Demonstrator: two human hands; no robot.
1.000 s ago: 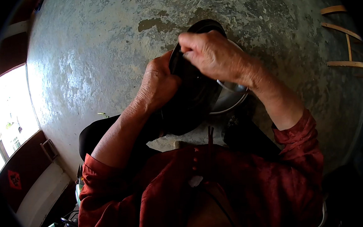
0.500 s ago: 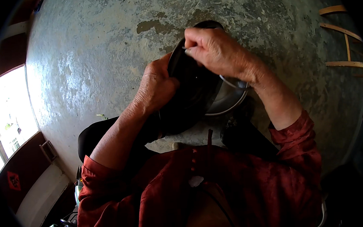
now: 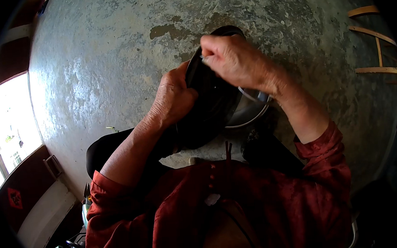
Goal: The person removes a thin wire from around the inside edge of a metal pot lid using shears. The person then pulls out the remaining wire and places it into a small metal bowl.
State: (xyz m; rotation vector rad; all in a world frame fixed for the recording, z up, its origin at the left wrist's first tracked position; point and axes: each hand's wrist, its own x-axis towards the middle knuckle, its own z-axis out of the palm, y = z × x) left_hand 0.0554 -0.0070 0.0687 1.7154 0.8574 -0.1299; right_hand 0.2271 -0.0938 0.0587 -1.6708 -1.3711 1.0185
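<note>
A dark, round vessel, apparently a black pan, is tilted up in front of me above my knees. My left hand grips its left rim, with the thumb on the inner side and the fingers hidden behind. My right hand is closed over the far part of the pan, knuckles up and slightly blurred. A small pale bit shows at its fingertips, too little to name. Partly behind the pan, at the right, a metal bucket shows its shiny rim and a curved handle.
Around me is a worn grey concrete floor with a dark damp patch beyond the pan. Wooden rungs of furniture stand at the far right. A bright doorway is at the left. My black-clad knees flank the bucket and pan.
My right hand has shifted slightly toward me along the pan. The pan has tipped a little, while my left hand keeps its grip and moves slightly right.
</note>
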